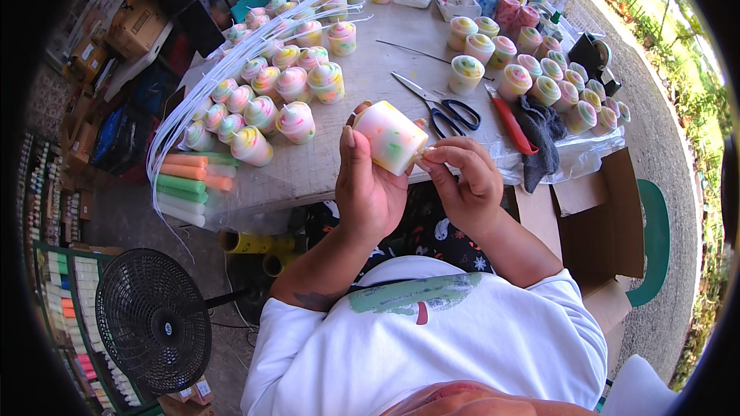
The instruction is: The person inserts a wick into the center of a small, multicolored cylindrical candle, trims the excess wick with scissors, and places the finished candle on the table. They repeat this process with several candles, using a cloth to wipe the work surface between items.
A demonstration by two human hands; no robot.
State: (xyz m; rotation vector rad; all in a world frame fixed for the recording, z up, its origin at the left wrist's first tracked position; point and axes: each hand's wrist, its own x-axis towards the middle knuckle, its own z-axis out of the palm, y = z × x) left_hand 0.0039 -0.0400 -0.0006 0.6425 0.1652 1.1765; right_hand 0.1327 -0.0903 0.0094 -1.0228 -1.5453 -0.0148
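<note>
A white T-shirt (462, 354) with a green printed patch fills the foreground, worn by a person at a pale bench (408, 27) crowded with cup-shaped candles. Both hands are raised just over the bench's near edge, in the middle of the view. The left hand (371, 189) grasps a white candle (391, 139) flecked with yellow, green and orange, tilted onto its side, with the palm beneath and the fingers curled behind it. The right hand (466, 181) has its thumb and forefinger pinched together at the candle's lower right end, apparently on the wick (421, 156), though that spot is too small to be certain. Just beyond the hands lie dark-handled scissors (435, 102), their blades slightly parted, and to the right a red-handled tool (512, 122) beside a crumpled dark grey cloth (542, 142). Swirl-topped candles stand in clusters on the left (260, 113) and right (546, 91). Long white strands (179, 112) arch over the left cluster, near orange, green and white sticks (181, 185). An open cardboard box (605, 223) sits at right; a black fan (154, 320) stands at lower left.
</note>
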